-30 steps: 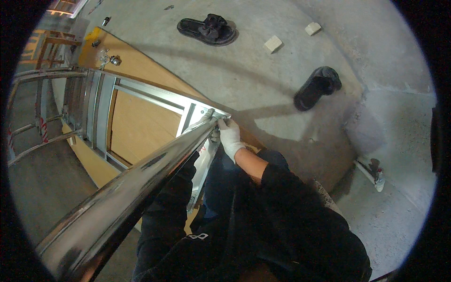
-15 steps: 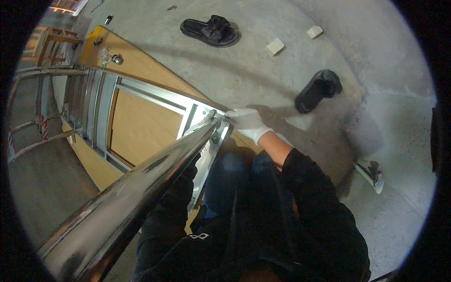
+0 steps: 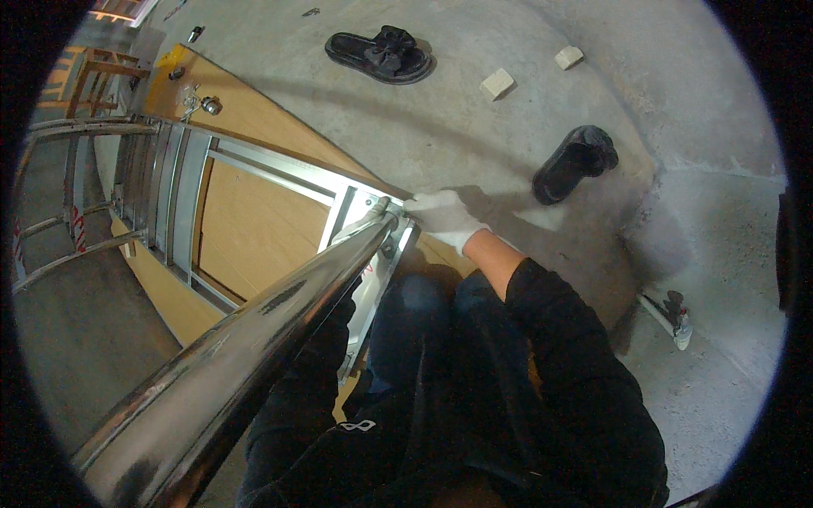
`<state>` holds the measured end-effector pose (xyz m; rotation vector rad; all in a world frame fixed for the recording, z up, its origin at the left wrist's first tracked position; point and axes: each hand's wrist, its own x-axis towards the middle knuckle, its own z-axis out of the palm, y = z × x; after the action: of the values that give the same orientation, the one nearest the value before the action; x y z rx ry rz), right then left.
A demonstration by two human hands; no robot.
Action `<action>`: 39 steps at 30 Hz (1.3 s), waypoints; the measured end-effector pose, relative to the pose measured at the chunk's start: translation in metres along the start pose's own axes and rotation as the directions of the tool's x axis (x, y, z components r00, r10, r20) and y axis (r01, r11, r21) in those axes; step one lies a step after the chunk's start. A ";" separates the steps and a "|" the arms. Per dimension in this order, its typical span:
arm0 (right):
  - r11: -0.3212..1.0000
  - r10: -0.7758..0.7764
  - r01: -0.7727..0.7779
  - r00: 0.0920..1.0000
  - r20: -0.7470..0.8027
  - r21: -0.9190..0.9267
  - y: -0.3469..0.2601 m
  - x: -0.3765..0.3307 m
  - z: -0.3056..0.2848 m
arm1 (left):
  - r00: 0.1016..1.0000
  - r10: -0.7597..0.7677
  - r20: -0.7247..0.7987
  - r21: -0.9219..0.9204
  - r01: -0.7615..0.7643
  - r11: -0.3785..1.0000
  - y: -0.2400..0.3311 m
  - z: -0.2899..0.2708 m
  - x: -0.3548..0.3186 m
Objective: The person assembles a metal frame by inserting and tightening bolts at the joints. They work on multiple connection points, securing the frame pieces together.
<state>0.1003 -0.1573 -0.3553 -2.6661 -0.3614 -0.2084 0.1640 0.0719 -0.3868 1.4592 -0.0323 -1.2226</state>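
A shiny round metal pipe point(image 3: 279, 326) slants up from the corner of a silver metal frame point(image 3: 279, 180). White-gloved, my right hand point(image 3: 442, 216) is at the pipe's foot, its fingers pinched at the corner bracket point(image 3: 389, 245). What those fingers hold is too small to make out. My left hand point(image 3: 366, 222), also gloved, is mostly hidden behind the pipe. Its visible fingers bend toward the joint where pipe and frame meet, and their grip is largely covered. The frame lies on a light wooden board point(image 3: 262, 212).
Two black slippers point(image 3: 378, 56) lie apart on the concrete floor, near two pale blocks point(image 3: 498, 84). Loose metal hardware point(image 3: 210, 106) rests on the board's far end. A wooden stool point(image 3: 95, 80) and curved metal rails point(image 3: 72, 195) stand left. A concrete wall point(image 3: 720, 93) borders the right.
My right hand has shifted slightly left at the corner, with its wrist turned a little. The pipe, the frame and my left hand look nearly the same.
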 end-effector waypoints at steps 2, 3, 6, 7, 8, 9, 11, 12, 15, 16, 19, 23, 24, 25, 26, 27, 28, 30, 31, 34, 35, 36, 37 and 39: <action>1.000 -0.021 0.021 0.999 0.025 0.003 0.003 0.000 0.000 | 0.998 0.050 -0.036 0.199 -0.042 0.979 0.016 0.015 -0.006; 1.000 -0.027 0.027 0.998 0.059 -0.005 0.004 0.000 -0.001 | 0.996 0.059 -0.066 0.305 -0.036 0.952 0.028 0.027 -0.008; 0.999 -0.050 0.049 0.974 0.221 0.012 0.001 0.013 -0.012 | 0.984 0.086 -0.158 0.519 0.008 0.855 0.046 0.042 -0.017; 0.999 -0.053 0.049 0.957 0.285 0.020 0.000 0.018 -0.015 | 0.984 0.102 -0.148 0.505 -0.013 0.863 0.044 0.041 -0.018; 0.998 -0.070 0.068 0.938 0.339 0.017 0.001 0.021 -0.013 | 0.983 0.117 -0.139 0.490 -0.035 0.871 0.041 0.039 -0.017; 0.996 -0.085 0.086 0.916 0.391 0.015 0.003 0.025 -0.011 | 0.984 0.131 -0.122 0.459 -0.061 0.886 0.036 0.035 -0.017; 0.997 -0.074 0.068 0.858 0.509 0.030 0.004 0.033 -0.012 | 0.985 0.148 -0.095 0.405 -0.097 0.909 0.029 0.031 -0.015; 0.998 -0.052 0.032 0.819 0.571 0.045 0.005 0.035 -0.013 | 0.985 0.152 -0.082 0.385 -0.110 0.917 0.026 0.029 -0.013; 0.946 0.147 -0.308 0.679 0.720 0.097 -0.010 0.054 -0.042 | 0.984 0.158 -0.082 0.321 -0.124 0.939 0.018 0.020 -0.015; 0.883 0.231 -0.459 0.604 0.763 0.096 -0.014 0.055 -0.051 | 0.983 0.165 -0.077 0.310 -0.133 0.941 0.018 0.020 -0.014; 0.949 0.132 -0.294 0.696 0.706 0.113 -0.009 0.042 -0.041 | 0.978 0.194 -0.072 0.328 -0.161 0.931 0.017 0.021 -0.013; 0.994 -0.059 0.104 0.752 0.656 -0.031 0.003 0.041 -0.023 | 0.970 0.228 -0.080 0.384 -0.181 0.905 0.017 0.026 -0.012; 0.993 -0.075 0.118 0.765 0.640 -0.025 0.006 0.040 -0.017 | 0.971 0.225 -0.079 0.368 -0.182 0.912 0.017 0.027 -0.012; 0.991 -0.090 0.131 0.777 0.623 -0.021 0.008 0.038 -0.010 | 0.973 0.216 -0.079 0.338 -0.178 0.924 0.017 0.027 -0.012; 0.999 -0.042 0.046 0.768 0.639 0.011 0.012 0.036 -0.003 | 0.977 0.200 -0.069 0.287 -0.172 0.942 0.016 0.027 -0.011; 0.998 0.005 -0.041 0.756 0.655 0.041 0.015 0.033 0.004 | 0.981 0.184 -0.056 0.236 -0.166 0.957 0.016 0.028 -0.010; 0.989 0.047 -0.127 0.737 0.674 0.070 0.017 0.031 0.007 | 0.985 0.168 -0.045 0.182 -0.157 0.971 0.016 0.028 -0.009; 0.987 0.035 -0.135 0.717 0.696 0.089 0.001 0.047 -0.021 | 0.977 0.207 -0.048 0.188 -0.194 0.963 0.005 0.015 -0.009; 0.984 0.043 -0.151 0.705 0.708 0.091 -0.004 0.050 -0.035 | 0.974 0.225 -0.035 0.191 -0.214 0.958 0.003 0.014 -0.007; 0.988 0.048 -0.144 0.656 0.754 0.062 -0.006 0.053 -0.037 | 0.967 0.254 -0.019 0.289 -0.237 0.927 0.000 0.013 -0.005; 0.964 0.112 -0.254 0.652 0.750 0.077 -0.003 0.050 -0.036 | 0.969 0.247 -0.011 0.315 -0.231 0.921 0.002 0.015 -0.005; 0.928 0.175 -0.360 0.642 0.747 0.092 0.000 0.044 -0.033 | 0.970 0.242 -0.004 0.334 -0.227 0.915 0.003 0.018 -0.004; 0.884 0.222 -0.453 0.627 0.747 0.117 -0.004 0.045 -0.035 | 0.971 0.238 -0.010 0.347 -0.220 0.912 0.002 0.017 -0.006; 0.912 0.219 -0.402 0.650 0.728 0.085 -0.010 0.047 -0.042 | 0.970 0.243 -0.018 0.397 -0.216 0.892 0.001 0.011 -0.008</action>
<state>0.1390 -0.1573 -0.3045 -2.3975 -0.1194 0.9489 0.1534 0.0685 -0.3785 1.7865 -0.4166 -1.0060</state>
